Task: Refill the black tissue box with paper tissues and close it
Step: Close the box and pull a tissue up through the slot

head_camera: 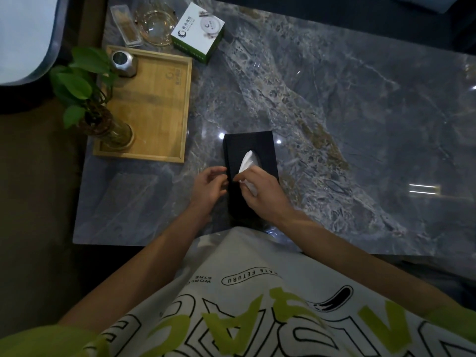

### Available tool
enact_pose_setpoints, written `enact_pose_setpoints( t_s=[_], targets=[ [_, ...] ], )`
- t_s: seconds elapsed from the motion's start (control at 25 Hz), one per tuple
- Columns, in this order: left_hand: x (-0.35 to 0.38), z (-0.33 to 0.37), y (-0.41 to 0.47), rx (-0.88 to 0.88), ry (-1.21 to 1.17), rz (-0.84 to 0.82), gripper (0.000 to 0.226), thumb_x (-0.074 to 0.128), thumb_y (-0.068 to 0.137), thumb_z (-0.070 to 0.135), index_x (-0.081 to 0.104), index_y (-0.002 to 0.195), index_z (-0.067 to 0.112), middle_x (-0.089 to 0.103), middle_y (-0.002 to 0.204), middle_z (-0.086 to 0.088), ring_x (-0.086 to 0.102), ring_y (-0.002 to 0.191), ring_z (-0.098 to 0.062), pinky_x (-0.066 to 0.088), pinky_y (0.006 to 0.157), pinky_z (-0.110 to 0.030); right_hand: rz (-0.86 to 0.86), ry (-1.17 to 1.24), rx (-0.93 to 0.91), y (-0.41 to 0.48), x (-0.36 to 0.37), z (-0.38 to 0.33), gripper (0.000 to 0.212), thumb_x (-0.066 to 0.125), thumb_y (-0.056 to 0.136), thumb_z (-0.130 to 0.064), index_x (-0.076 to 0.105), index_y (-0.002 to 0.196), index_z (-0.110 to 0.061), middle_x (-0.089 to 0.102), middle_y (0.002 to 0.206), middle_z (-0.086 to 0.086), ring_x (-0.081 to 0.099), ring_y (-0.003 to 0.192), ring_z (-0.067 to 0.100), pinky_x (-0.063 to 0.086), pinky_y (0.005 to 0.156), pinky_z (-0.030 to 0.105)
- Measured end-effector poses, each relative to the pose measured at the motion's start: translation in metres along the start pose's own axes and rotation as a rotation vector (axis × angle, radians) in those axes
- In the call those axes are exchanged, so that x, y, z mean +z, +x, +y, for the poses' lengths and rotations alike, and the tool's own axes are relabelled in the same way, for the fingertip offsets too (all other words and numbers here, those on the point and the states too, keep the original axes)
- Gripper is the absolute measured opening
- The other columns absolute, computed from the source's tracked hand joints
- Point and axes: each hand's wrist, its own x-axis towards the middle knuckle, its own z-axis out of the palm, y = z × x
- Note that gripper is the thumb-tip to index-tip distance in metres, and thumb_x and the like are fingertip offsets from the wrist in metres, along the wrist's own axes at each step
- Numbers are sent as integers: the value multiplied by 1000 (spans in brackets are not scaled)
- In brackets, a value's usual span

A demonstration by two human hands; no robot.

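From the head camera, looking down on the marble table (360,124), the black tissue box (268,153) lies lengthwise in front of the person, its near end reaching almost to the table's edge. Its lid looks already on. A white tissue (247,161) stands up out of the slot in the top. The right hand (262,193) rests over the near half of the box and pinches the tissue's lower end between thumb and fingertips. The left hand (208,188) sits just left of the box with loosely curled fingers holding nothing; whether they touch its side I cannot tell.

I'd say the job is nearly done and this is the finishing touch, teasing the first sheet through. The pull should be gentle and straight up from the slot, or the sheet may tear or drag the next one along. The left hand would do well to steady the box.

Well left of the box are a wooden tray (189,104) and a green-and-white carton (198,32).
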Motion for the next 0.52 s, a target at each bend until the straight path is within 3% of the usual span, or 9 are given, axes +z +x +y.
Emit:
enact_pose_setpoints(
  t_s=[0.12,0.2,0.36,0.44,0.52],
  targets=[
    [2,3,-1,-28,-27,10,16,51,95,10,61,106,15,63,87,-1,62,80,-10,50,68,-22,84,120,6,0,-5,-7,27,56,82,7,67,103,-5,65,98,3,60,92,12,45,84,16],
    [3,4,-1,-39,-42,9,15,50,97,15,61,107,14,62,85,1,61,81,-13,49,68,-24,162,258,112,3,-8,-12,29,53,81,7,66,103,-8,63,100,2,60,94,10,46,86,17],
    [5,6,-3,-25,-37,18,14,54,96,24,62,103,15,61,83,3,60,79,-11,48,66,-22,341,761,564,17,-10,-11,26,57,83,1,57,97,-21,62,99,5,64,97,16,53,87,28],
    [7,6,-6,12,-11,-9,16,58,93,30,63,100,17,64,89,2,62,83,-11,49,68,-22,374,1061,786,25,-11,-9,29,51,86,4,51,106,-17,58,104,11,66,98,28,55,90,41],
    [7,5,-9,100,72,-30,21,64,89,39,66,94,19,68,91,2,65,85,-7,51,71,-23,344,1235,905,30,-15,-8,27,41,94,4,46,116,-11,59,110,18,66,97,30,53,94,45]
  ],
)
